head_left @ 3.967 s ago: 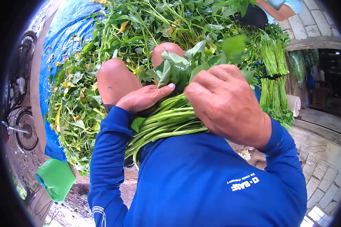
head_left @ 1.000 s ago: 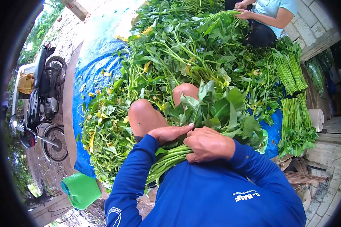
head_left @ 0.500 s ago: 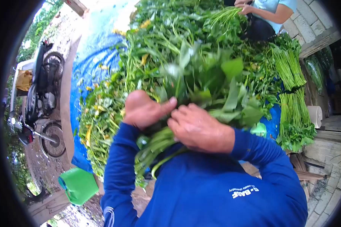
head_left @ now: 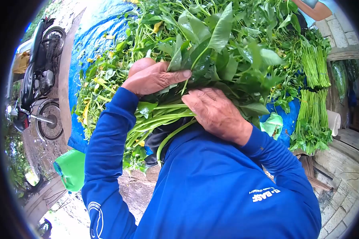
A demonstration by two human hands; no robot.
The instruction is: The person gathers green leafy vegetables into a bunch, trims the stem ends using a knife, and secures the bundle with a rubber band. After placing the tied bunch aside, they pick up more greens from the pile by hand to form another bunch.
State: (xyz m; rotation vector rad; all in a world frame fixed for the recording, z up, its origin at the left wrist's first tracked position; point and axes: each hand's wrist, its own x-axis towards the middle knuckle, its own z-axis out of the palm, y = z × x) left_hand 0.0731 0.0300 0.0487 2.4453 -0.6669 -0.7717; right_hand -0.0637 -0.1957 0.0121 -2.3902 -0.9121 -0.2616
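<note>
A bunch of water spinach (head_left: 169, 116) lies across my lap, its pale stems toward the lower left and broad leaves spreading up and right. My left hand (head_left: 153, 78) grips it from the left, thumb stretched over the leaves and the other fingers mostly hidden behind them. Against the near side of the bunch, my right hand (head_left: 217, 113) has its fingers curled in at the leaves. The two hands are a short way apart. A large heap of loose water spinach (head_left: 101, 89), with some yellowed leaves, spreads in front of and beside them.
Tied bundles of greens (head_left: 311, 113) stand at the right, by a pale green plastic bag (head_left: 272, 125). Blue tarp (head_left: 95, 30) lies under the heap. A green container (head_left: 71, 169) and a motorcycle (head_left: 38, 79) are left. Another person's arm (head_left: 313, 10) shows top right.
The view has shifted, and the other person's hands have left it. My right hand has moved slightly away from my left thumb. The bunch's leaves, blurred before, are clearer and fanned out.
</note>
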